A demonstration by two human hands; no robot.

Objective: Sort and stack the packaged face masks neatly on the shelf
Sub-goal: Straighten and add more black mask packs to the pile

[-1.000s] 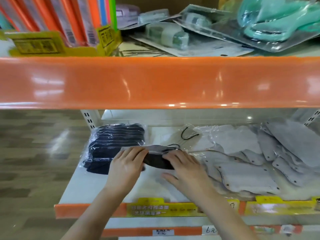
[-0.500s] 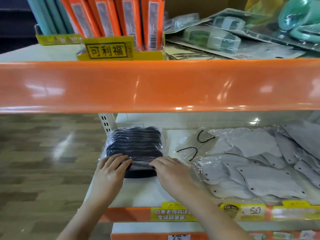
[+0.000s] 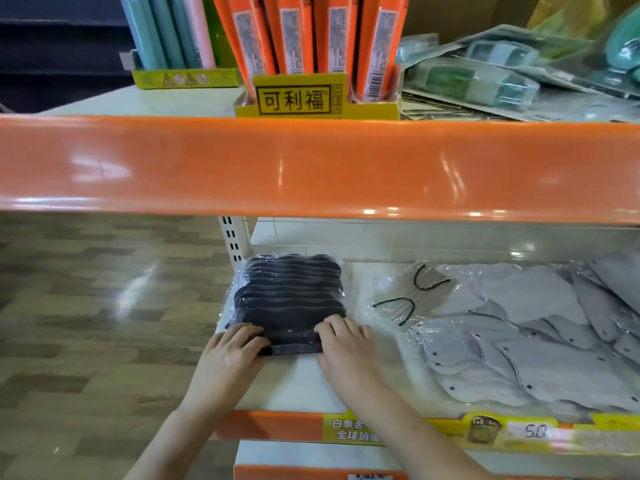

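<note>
A stack of black packaged face masks (image 3: 291,296) in clear plastic lies at the left end of the white shelf (image 3: 301,386). My left hand (image 3: 230,355) presses on the stack's front left corner and my right hand (image 3: 346,344) presses on its front right corner; the fingers of both lie fairly flat on the frontmost black pack (image 3: 292,342). To the right, several grey packaged masks (image 3: 526,344) lie scattered and overlapping. One clear pack with black ear loops (image 3: 412,299) lies between the two groups.
An orange shelf lip (image 3: 311,168) overhangs just above the work area. The upper shelf holds orange boxes in a yellow tray (image 3: 317,98) and blister packs (image 3: 485,77). A yellow price strip (image 3: 433,433) runs along the shelf's front edge. Wood-pattern floor (image 3: 86,323) lies to the left.
Both hands slid the black mask pack left and back onto the front of the black stack, and now press it down. The view shifted left.
</note>
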